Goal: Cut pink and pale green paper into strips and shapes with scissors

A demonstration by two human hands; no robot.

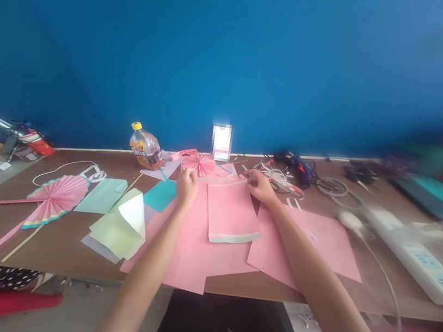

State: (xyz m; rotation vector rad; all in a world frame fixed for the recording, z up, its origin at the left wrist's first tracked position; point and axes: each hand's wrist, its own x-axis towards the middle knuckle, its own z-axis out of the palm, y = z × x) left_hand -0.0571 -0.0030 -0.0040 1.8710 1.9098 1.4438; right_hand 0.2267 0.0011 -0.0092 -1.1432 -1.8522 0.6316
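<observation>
my left hand [188, 185] and right hand [260, 187], fingers bent (pinching or not, i can't tell), flank the bordered pink sheet [233, 211] atop larger pink paper [189, 249]; the bottle [145, 147] holds brown drink [148, 163].

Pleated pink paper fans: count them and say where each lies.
2 clearly visible: one pleated fan on the left side of the table, next to a mint-green sheet; a second fan towards the back, just beyond the left hand. Others may be hidden.
</observation>
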